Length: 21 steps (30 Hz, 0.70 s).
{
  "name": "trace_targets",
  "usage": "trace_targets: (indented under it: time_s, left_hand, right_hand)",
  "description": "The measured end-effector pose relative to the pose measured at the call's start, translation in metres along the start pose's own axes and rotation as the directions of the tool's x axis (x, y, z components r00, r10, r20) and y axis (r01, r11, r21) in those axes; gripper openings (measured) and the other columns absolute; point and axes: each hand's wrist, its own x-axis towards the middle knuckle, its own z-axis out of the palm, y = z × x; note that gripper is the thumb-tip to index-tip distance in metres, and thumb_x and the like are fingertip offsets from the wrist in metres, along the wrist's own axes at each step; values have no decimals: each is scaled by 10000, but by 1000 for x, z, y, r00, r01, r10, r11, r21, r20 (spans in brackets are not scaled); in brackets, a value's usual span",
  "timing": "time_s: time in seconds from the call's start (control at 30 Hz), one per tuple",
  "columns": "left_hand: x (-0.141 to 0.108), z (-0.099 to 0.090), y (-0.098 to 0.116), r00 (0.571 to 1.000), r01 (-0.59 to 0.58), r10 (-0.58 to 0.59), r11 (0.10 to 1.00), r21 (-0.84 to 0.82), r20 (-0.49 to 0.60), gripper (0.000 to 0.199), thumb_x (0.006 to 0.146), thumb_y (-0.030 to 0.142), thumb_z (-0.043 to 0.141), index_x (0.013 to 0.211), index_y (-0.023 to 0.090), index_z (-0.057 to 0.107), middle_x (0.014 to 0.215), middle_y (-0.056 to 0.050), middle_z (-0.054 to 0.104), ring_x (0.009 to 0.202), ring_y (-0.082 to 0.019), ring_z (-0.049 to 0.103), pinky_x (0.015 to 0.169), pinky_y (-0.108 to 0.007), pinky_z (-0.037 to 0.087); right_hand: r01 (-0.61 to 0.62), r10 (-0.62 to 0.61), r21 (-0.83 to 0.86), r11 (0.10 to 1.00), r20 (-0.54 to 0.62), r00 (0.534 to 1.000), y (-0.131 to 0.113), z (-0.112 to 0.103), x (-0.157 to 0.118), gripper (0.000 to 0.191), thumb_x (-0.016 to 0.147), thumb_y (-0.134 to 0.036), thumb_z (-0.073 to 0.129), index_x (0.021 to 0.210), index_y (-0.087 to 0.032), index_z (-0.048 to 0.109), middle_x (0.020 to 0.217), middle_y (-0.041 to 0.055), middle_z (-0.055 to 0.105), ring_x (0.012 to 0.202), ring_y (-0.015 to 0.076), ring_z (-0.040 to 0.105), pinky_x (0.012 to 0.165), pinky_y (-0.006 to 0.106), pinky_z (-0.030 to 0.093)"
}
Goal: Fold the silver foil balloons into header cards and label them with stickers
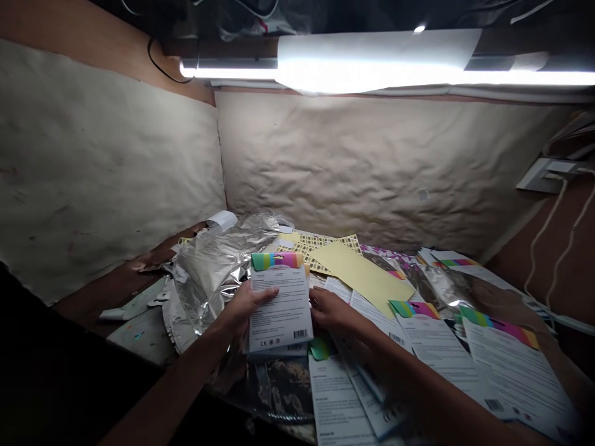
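Note:
Both my hands are at the middle of a cluttered wooden table. My left hand [246, 308] grips the left edge of a white printed card package [279, 308], with the thumb across its front. My right hand [332, 311] holds the package's right edge. The package has a rainbow-striped top tab, small print and a barcode at its lower right. Another card shows beneath it. A crumpled silver foil pouch [218, 266] lies just left of my left hand. Several similar striped cards [430, 341] are spread to the right, under my right forearm.
A pale yellow sheet [365, 275] and a sheet of small stickers [320, 251] lie behind the package. Paper-lined walls [372, 167] rise behind the table, with a bright tube light [372, 73] above. A wall socket [543, 176] with white cords is at right.

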Motion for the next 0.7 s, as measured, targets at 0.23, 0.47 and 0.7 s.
trace_targets:
  time_s: [0.23, 0.47, 0.7]
  left_hand:
    - [-9, 1, -2, 977, -145, 154, 987, 67, -149, 529, 646, 323, 863, 1064, 84, 645, 996, -154, 743, 930, -318, 713, 859, -437, 576]
    - [-31, 2, 2, 693, -567, 708, 650, 506, -132, 1023, 489, 262, 922, 1351, 224, 373, 1271, -127, 617, 1109, -295, 641, 885, -372, 563]
    - [-30, -6, -21, 907, -251, 383, 823, 509, -172, 489, 594, 348, 874, 983, 136, 667, 947, -119, 757, 873, -303, 724, 726, -358, 606]
  right_hand:
    - [-16, 212, 742, 670, -171, 962, -9, 5, 1, 573, 920, -487, 548, 1446, -299, 421, 1426, 108, 526, 1182, 286, 602, 962, 491, 496]
    - [355, -115, 628, 692, -390, 914, -36, 1, -8, 743, 863, -313, 696, 1498, -286, 311, 1395, 94, 542, 1208, 248, 567, 1030, 419, 467]
    - [160, -63, 363, 918, -266, 962, -17, -11, -36, 684, 886, -339, 652, 1492, -260, 344, 1379, 105, 575, 1235, 280, 564, 1031, 491, 469]
